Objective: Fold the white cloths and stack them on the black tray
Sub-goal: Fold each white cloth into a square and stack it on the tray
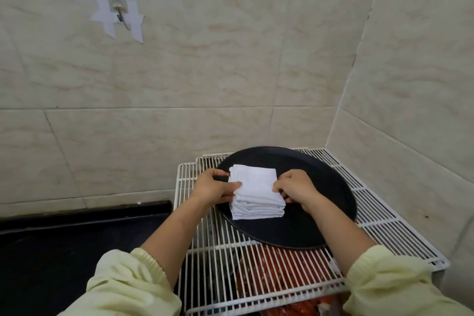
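A stack of folded white cloths (255, 191) rests on the round black tray (331, 195). My left hand (214, 186) grips the stack's left side, with the thumb on top and the fingers underneath. On the stack's right side, my right hand (297, 186) holds the cloths in the same way. The stack has several layers, and its front edges face me. Both sleeves are pale yellow.
The tray sits on a white wire rack (256, 264) in a tiled corner, with red items under the rack. A dark counter (77, 238) lies to the left. On the wall a metal hook (120, 14) is taped up.
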Demonstrator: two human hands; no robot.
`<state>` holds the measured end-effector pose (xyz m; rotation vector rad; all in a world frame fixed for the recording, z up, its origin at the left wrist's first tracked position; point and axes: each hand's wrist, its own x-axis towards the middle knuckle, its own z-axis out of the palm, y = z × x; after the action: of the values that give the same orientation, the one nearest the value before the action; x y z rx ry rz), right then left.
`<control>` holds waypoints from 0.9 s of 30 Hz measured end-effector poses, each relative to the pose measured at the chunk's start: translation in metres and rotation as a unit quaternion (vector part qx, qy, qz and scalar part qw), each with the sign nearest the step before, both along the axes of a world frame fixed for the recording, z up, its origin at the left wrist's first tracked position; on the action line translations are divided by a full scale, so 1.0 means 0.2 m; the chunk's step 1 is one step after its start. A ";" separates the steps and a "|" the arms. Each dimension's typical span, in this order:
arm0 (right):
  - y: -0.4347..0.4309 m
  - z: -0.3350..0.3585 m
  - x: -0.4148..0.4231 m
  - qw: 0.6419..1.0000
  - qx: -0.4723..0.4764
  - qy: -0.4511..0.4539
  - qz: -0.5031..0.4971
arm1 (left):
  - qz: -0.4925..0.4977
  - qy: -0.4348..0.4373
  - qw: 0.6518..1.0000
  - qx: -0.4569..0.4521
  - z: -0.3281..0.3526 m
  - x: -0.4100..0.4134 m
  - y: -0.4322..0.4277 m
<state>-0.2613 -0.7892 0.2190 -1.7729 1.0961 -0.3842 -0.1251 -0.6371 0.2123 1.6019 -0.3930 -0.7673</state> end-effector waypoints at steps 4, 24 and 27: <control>0.03 0.09 0.03 0.987 -0.160 -0.008 -0.012 | 0.016 -0.063 0.998 -0.005 0.02 0.05 0.06; 1.92 -0.21 1.06 0.917 -0.204 0.029 0.343 | 0.241 -0.192 0.937 0.167 -0.25 0.67 2.00; 2.25 -0.31 1.19 0.914 -0.179 0.027 0.363 | 0.261 -0.193 0.923 0.205 -0.31 0.74 2.37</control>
<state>-0.0242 -0.3392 0.1568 -2.3764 0.3418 -0.0721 0.0229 -0.1628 0.1512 2.1397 -0.0648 -0.1181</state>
